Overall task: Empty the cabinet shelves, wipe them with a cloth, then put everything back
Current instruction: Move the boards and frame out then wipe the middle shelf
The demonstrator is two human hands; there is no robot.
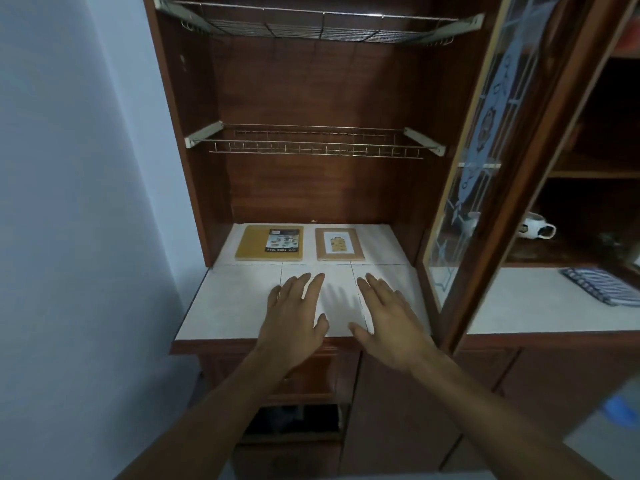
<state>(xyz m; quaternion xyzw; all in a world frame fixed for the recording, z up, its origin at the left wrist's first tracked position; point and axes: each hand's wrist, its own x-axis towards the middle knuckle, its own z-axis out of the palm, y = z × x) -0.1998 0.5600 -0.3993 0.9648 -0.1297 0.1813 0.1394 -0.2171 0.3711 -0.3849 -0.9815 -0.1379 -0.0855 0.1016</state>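
The cabinet (311,188) stands with its glass door (485,150) swung wide, and both wire racks, upper (322,27) and lower (315,147), are bare, so the emptying looks largely done or else barely needed. On the tiled shelf (235,299) two flat things remain at the back, side by side but apart: a yellow tray (256,244) with a label and a small framed board (340,244). The striped cloth (602,285) lies on the counter well to the right, not picked up, so the wiping seems not yet begun. The left hand (294,317) and right hand (391,320) hang over the front tiles, fingers spread flat, holding nothing.
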